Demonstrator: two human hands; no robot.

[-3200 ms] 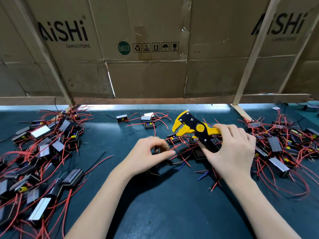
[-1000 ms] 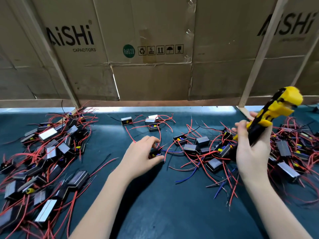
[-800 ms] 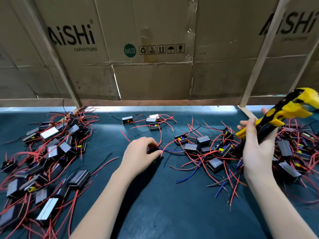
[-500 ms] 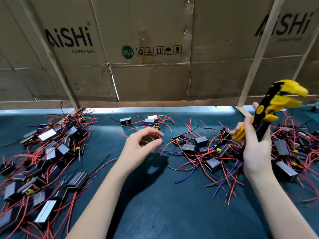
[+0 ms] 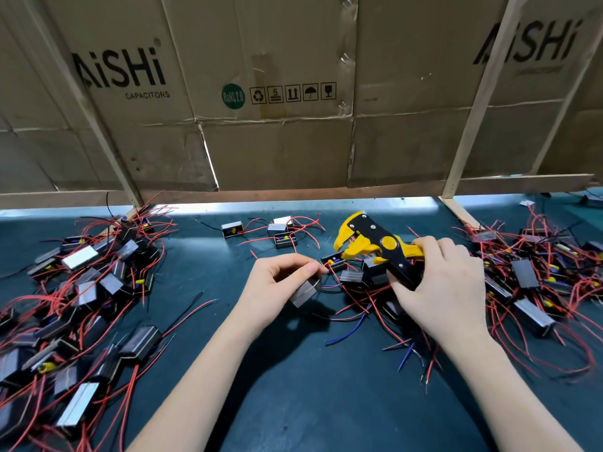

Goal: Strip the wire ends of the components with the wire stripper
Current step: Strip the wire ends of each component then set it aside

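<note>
The left hand [image 5: 277, 285] curls its fingers [image 5: 311, 267] around a small black box-shaped component [image 5: 305, 293] with a silvery face, pinching its thin red wire [image 5: 329, 267] at the tips. Just right of them, the right hand [image 5: 437, 288] wraps its fingers round the black handles of the yellow plastic wire stripper [image 5: 372, 246], its beak pointing left at the wire. Both forearms reach in over the dark green tabletop [image 5: 293, 386]. Beyond, cardboard boxes [image 5: 261, 93] read "AiSHi CAPACITORS" and "RoHS 2.0".
</note>
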